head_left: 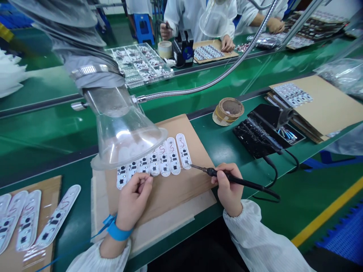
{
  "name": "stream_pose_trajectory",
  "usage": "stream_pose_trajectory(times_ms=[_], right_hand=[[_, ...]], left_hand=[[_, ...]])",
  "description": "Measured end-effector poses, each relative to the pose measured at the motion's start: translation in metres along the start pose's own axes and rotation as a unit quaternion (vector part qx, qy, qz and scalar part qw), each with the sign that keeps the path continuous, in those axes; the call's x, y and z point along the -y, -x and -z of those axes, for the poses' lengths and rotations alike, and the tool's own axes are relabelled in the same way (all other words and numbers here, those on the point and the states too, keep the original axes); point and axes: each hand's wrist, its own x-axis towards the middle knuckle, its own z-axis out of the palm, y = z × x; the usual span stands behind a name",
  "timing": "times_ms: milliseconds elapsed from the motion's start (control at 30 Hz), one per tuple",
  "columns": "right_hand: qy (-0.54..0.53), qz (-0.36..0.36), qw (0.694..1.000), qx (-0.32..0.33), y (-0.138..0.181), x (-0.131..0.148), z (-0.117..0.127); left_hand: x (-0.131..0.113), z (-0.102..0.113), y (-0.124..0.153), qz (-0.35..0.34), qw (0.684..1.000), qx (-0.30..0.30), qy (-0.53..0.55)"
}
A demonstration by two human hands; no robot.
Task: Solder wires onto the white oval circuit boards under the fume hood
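Step, I judge: soldering. My right fingers (pixel 223 182) wrap the iron (pixel 241 181), tip at the row's right-end board (pixel 183 151) on cardboard (pixel 176 192); left fingers (pixel 145 189) curled, hold unclear. Next likely requires steady tip contact.

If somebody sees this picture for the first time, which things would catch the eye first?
Probably the clear funnel-shaped hood left of centre, on its thick grey hose, overhanging part of a row of white circuit strips. Next, right of centre, the right hand holding a black soldering iron to the lower end of the rightmost strip. At lower left, the bright blue band around the left hand's wrist also stands out.
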Motion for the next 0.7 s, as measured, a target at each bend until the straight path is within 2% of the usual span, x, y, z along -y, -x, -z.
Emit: stream_pose_trajectory(times_ms=[233,300,400,700], right_hand=[[-0.011,-0.025,0.999,0.024,0.002,0.006,-0.015],[-0.01,-0.039,0.999,0.031,-0.003,0.005,-0.016],[-0.019,-0.05,0.997,0.049,-0.01,0.001,-0.014],[0.003,-0.021,0.997,0.079,-0.006,-0.01,-0.007]], left_hand=[[0.01,0.023,0.0,0.025,0.998,-0.049,0.002],[0.013,0.023,0.002,0.033,0.998,-0.054,0.004],[0.016,0.018,0.004,0.025,0.999,-0.031,-0.001],[0.019,0.015,0.004,0.038,0.999,-0.025,0.011]])
